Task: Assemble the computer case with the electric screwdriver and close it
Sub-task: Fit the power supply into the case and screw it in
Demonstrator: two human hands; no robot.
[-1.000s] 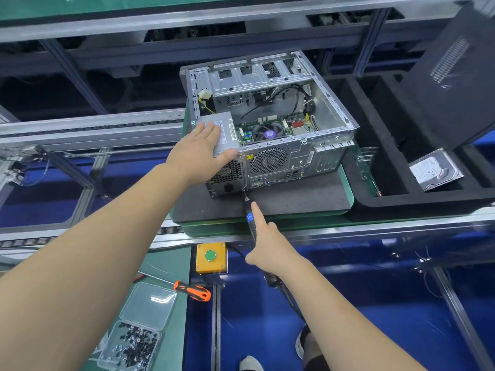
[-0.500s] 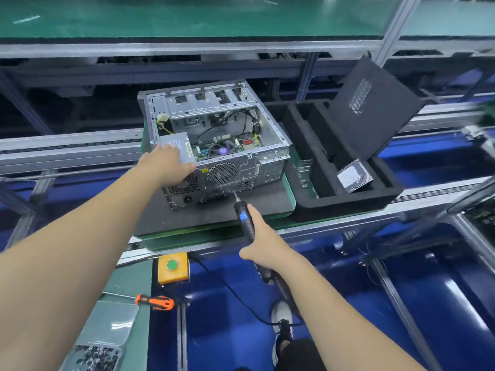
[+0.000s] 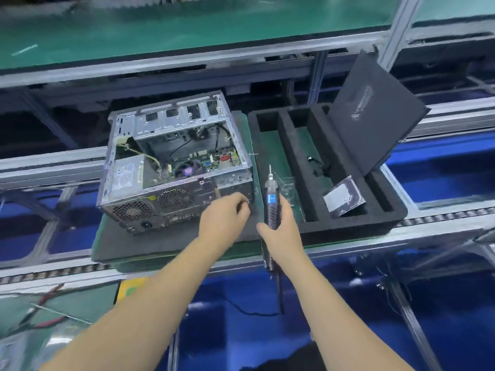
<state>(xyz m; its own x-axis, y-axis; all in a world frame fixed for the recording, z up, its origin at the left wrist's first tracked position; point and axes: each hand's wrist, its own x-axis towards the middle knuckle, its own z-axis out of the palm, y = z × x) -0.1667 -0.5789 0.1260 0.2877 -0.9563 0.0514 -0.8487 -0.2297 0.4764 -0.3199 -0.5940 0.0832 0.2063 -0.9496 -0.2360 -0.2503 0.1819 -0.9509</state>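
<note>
Computer case (image 3: 174,167): I log it open, side panel (image 3: 375,113) unfitted right of it. Left hand (image 3: 225,212) curled, contents unclear; right hand (image 3: 278,226) grips electric screwdriver (image 3: 272,199).

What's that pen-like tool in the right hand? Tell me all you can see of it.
The screwdriver is slim and dark, with a ribbed body, a blue panel and a thin metal bit pointing up and away. A black cable trails from its lower end. The right hand grips it around the middle, holding it nearly upright in the air between the case and the foam tray, touching neither.
</note>
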